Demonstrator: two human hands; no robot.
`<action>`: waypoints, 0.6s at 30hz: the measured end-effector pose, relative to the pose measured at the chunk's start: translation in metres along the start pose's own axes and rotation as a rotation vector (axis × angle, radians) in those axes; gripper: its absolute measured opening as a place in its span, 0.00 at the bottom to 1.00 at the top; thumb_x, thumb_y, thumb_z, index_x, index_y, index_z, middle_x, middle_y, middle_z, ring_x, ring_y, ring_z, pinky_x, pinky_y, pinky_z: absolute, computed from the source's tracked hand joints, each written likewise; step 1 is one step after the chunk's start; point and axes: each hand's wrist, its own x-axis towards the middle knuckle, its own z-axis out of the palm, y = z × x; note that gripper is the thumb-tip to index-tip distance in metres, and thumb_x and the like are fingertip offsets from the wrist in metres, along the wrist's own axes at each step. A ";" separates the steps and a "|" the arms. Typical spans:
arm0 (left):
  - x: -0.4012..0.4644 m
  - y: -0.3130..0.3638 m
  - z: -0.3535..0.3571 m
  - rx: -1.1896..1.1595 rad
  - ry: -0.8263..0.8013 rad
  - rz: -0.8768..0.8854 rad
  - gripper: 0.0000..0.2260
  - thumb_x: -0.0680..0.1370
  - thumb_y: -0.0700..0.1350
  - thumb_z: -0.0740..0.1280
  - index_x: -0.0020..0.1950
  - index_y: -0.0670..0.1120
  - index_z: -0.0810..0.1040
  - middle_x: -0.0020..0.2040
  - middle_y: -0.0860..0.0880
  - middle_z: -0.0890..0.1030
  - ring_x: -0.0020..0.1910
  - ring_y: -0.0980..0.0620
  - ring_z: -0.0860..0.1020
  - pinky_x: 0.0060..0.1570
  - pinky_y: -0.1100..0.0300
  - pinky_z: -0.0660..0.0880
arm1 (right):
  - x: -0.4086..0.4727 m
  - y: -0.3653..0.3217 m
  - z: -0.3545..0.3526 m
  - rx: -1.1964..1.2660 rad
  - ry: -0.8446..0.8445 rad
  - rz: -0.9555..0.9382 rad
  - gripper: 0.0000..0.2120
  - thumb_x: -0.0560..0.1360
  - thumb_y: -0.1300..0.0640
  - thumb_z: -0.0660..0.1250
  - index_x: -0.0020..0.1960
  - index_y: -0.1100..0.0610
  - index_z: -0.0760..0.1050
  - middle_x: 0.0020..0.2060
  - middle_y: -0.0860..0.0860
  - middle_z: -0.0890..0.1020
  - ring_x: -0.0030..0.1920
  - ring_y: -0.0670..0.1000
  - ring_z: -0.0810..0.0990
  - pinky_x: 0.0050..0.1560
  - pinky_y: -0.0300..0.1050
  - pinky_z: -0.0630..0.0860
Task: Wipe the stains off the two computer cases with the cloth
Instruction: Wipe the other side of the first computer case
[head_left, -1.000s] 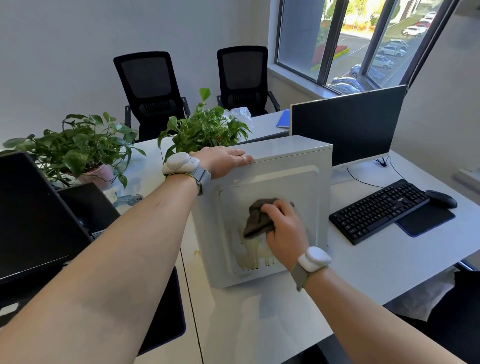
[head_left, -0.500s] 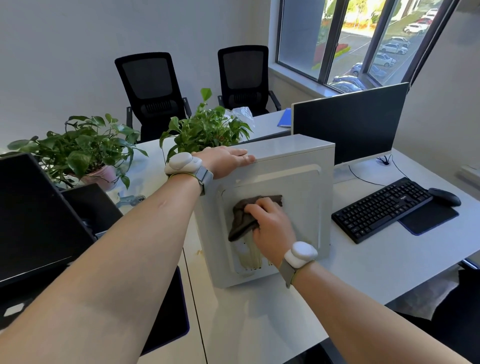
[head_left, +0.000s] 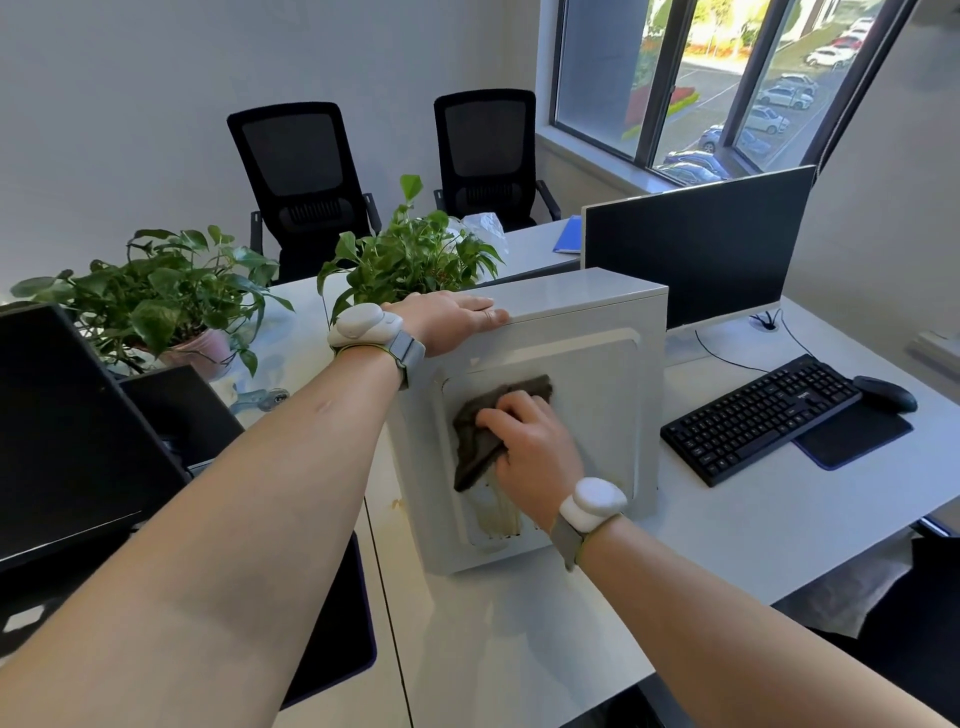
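A white metal computer case (head_left: 587, 364) stands upright on the pale grey desk (head_left: 727, 535), its broad side panel facing the person; the panel has a raised rectangular border, and yellowish-brown streaks run down its lower left part to the bottom edge; the right hand (head_left: 530, 447) presses a crumpled dark grey cloth (head_left: 478, 441) against the middle of that panel, just above the streaks, fingers curled over the cloth and gripping it; the left hand (head_left: 447, 319) lies flat on the case's top near edge, fingers straight and together, holding nothing; both wrists wear white bands; to the right of the case lie a black keyboard (head_left: 758, 415) and a black mouse (head_left: 885, 393) on a dark mat, with a black monitor (head_left: 691, 249) behind; two leafy green potted plants (head_left: 156, 301) stand behind and left of the case
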 end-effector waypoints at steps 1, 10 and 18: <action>0.000 0.000 0.000 0.005 0.000 0.000 0.41 0.64 0.86 0.48 0.75 0.73 0.64 0.79 0.63 0.64 0.80 0.45 0.60 0.77 0.37 0.55 | 0.003 0.001 0.003 -0.015 -0.029 -0.020 0.16 0.69 0.71 0.66 0.53 0.59 0.83 0.46 0.55 0.78 0.41 0.56 0.72 0.35 0.47 0.73; 0.004 -0.001 0.001 0.011 0.002 0.002 0.42 0.64 0.85 0.46 0.76 0.72 0.64 0.80 0.61 0.63 0.80 0.44 0.59 0.77 0.37 0.55 | -0.035 0.014 0.013 -0.016 -0.241 0.046 0.17 0.66 0.72 0.68 0.52 0.58 0.83 0.45 0.55 0.78 0.40 0.59 0.76 0.35 0.53 0.79; 0.007 -0.004 0.000 -0.003 -0.001 -0.008 0.43 0.62 0.87 0.46 0.75 0.73 0.63 0.80 0.62 0.64 0.80 0.44 0.60 0.77 0.37 0.55 | -0.017 0.005 0.035 -0.044 -0.283 -0.142 0.18 0.64 0.68 0.75 0.52 0.58 0.83 0.48 0.56 0.78 0.42 0.59 0.75 0.38 0.52 0.78</action>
